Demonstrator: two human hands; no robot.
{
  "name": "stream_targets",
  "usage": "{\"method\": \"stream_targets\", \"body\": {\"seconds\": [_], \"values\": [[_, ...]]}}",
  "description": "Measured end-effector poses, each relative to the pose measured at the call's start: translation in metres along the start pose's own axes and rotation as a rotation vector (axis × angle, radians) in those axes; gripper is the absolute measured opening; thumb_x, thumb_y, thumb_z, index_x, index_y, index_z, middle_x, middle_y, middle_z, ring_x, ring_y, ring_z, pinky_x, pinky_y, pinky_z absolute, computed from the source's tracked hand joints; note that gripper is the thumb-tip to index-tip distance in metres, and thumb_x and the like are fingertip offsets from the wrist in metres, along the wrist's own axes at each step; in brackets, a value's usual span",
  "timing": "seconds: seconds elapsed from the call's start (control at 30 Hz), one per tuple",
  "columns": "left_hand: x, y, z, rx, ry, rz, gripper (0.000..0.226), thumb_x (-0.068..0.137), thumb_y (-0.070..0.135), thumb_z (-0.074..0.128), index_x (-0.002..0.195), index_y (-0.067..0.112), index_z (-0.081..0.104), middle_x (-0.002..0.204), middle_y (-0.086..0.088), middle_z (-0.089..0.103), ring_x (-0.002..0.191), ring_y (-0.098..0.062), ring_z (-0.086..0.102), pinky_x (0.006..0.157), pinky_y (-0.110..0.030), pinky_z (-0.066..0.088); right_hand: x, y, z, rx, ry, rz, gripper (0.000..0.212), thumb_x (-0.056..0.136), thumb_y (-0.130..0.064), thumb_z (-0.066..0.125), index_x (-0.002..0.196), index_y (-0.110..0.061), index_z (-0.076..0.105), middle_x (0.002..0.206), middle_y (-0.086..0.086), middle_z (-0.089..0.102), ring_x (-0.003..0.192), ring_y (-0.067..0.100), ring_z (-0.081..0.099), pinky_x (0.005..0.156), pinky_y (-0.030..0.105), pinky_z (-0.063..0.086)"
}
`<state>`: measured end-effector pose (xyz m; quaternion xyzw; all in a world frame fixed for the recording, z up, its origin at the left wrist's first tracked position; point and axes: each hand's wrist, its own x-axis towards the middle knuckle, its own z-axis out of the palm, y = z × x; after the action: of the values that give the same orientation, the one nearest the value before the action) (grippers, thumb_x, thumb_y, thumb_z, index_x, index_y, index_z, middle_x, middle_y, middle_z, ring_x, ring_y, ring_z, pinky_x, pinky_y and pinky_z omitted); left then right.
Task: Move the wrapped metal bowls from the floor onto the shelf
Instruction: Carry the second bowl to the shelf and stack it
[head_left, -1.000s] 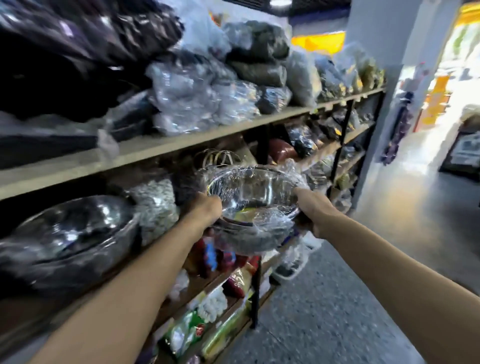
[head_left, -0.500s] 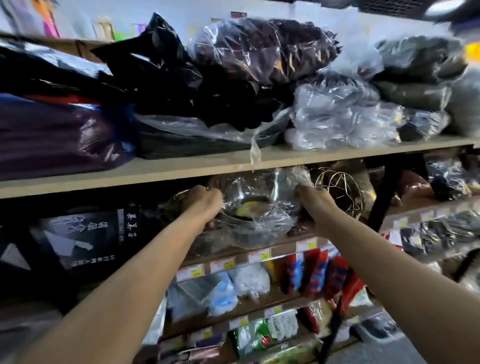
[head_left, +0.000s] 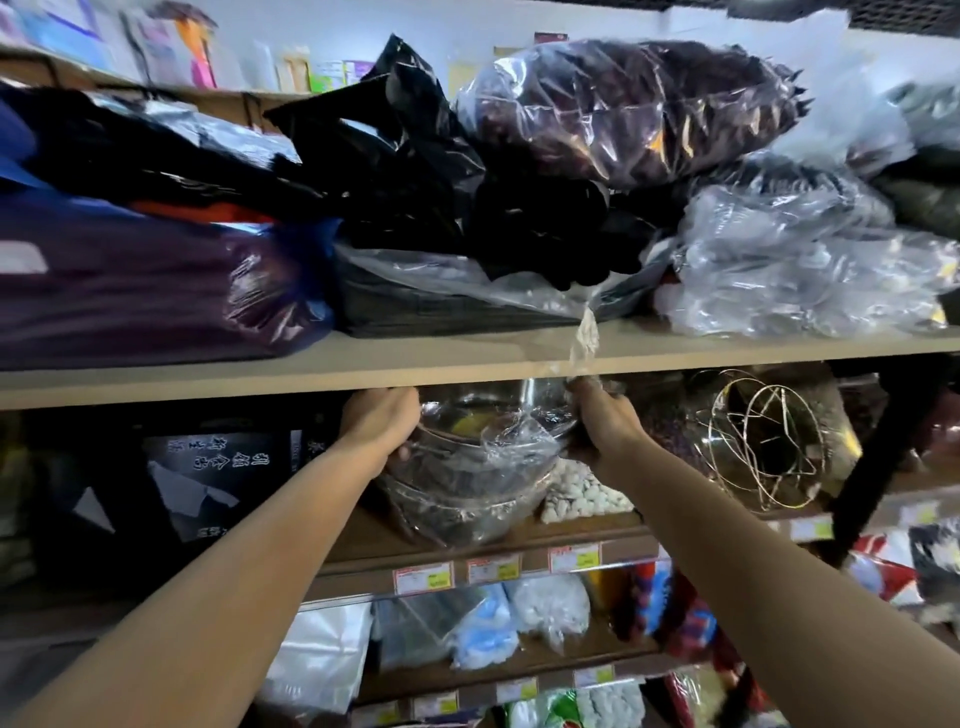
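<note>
Store shelving fills the frame. Pale wooden shelf board (head_left: 363, 364) runs across mid-frame, loaded with plastic-wrapped dark bundles (head_left: 623, 109). Lower brown shelves carry price tags (head_left: 423, 578) along the front edge. White wall (head_left: 467, 26) at top, with blurred coloured papers at upper left. Lighting dim under the board.
</note>
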<state>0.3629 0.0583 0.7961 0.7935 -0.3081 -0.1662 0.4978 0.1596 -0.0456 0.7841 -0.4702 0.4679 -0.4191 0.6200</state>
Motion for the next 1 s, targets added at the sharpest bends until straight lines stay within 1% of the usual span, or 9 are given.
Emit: {"method": "stream_targets", "body": {"seconds": [0.1,0.2,0.37,0.5,0.57,0.63,0.73,0.87,1.0], "values": [[0.013,-0.007,-0.005,0.031,0.015,0.033,0.030,0.090,0.035,0.041,0.079,0.015,0.061,0.066,-0.005,0.058,0.040,-0.023,0.054,0.040,-0.024,0.043,0.009,0.003,0.014,0.007,-0.010,0.007,0.034,0.088,-0.022,0.051,0.116,-0.002,0.057,0.086,0.015,0.068,0.069,0.028,0.067,0.047,0.031,0.055],[0.022,-0.015,-0.006,0.042,0.031,0.038,0.027,0.090,0.040,0.043,0.088,0.019,0.060,0.067,-0.001,0.058,0.038,-0.020,0.053,0.035,-0.021,0.040,0.016,0.012,0.024,0.007,-0.029,0.044,0.034,0.093,-0.027,0.054,0.115,-0.002,0.058,0.096,0.019,0.068,0.074,0.030,0.066,0.054,0.034,0.057],[0.032,-0.028,0.001,0.015,0.016,-0.085,0.030,0.089,0.033,0.050,0.079,0.008,0.062,0.060,-0.006,0.061,0.035,-0.019,0.054,0.042,-0.024,0.046,0.030,0.024,0.028,-0.024,-0.032,0.064,0.040,0.095,-0.035,0.058,0.117,-0.003,0.050,0.094,0.019,0.061,0.068,0.028,0.061,0.048,0.034,0.052],[0.036,-0.042,0.015,0.005,-0.030,-0.120,0.024,0.090,0.026,0.050,0.087,0.003,0.056,0.076,-0.012,0.062,0.045,-0.019,0.058,0.033,-0.021,0.042,0.034,0.033,0.023,-0.154,0.005,0.088,0.036,0.094,-0.036,0.059,0.084,-0.002,0.054,0.056,0.009,0.062,0.042,0.021,0.060,0.037,0.027,0.050],[0.037,-0.047,0.019,0.021,-0.041,-0.128,0.022,0.091,0.022,0.049,0.080,0.003,0.053,0.079,-0.013,0.061,0.047,-0.019,0.058,0.030,-0.018,0.040,0.035,0.034,0.024,-0.228,0.017,0.084,0.040,0.095,-0.035,0.058,0.074,-0.001,0.057,0.038,0.005,0.060,0.033,0.019,0.060,0.033,0.027,0.050],[0.039,-0.047,0.019,0.056,-0.041,-0.140,0.022,0.091,0.019,0.050,0.073,0.006,0.053,0.075,-0.012,0.062,0.045,-0.019,0.058,0.031,-0.020,0.043,0.038,0.029,0.025,-0.352,0.020,0.066,0.044,0.096,-0.035,0.056,0.074,0.002,0.061,0.045,0.009,0.066,0.040,0.024,0.066,0.038,0.033,0.055],[0.039,-0.043,0.018,0.175,-0.073,-0.131,0.022,0.087,0.015,0.052,0.066,0.008,0.053,0.070,-0.012,0.063,0.038,-0.019,0.062,0.031,-0.021,0.045,0.039,0.022,0.023,-0.699,-0.006,-0.032,0.040,0.098,-0.030,0.053,0.079,0.004,0.065,0.078,0.022,0.074,0.071,0.035,0.074,0.069,0.047,0.062],[0.034,-0.032,0.016,0.466,-0.077,-0.039,0.023,0.084,0.020,0.054,0.065,0.007,0.054,0.062,-0.013,0.063,0.032,-0.021,0.062,0.031,-0.023,0.048,0.035,0.020,0.022,-1.035,-0.049,-0.112,0.033,0.098,-0.015,0.047,0.076,0.003,0.065,0.068,0.014,0.070,0.060,0.027,0.073,0.058,0.037,0.062],[0.024,-0.023,0.018,0.809,-0.049,0.119,0.024,0.084,0.029,0.054,0.086,0.008,0.067,0.078,-0.010,0.069,0.063,-0.024,0.068,0.055,-0.029,0.054,0.031,0.025,0.022,-1.134,0.002,-0.248,0.022,0.095,-0.015,0.051,0.078,-0.007,0.063,0.066,0.003,0.054,0.057,0.016,0.056,0.055,0.027,0.050]]}}
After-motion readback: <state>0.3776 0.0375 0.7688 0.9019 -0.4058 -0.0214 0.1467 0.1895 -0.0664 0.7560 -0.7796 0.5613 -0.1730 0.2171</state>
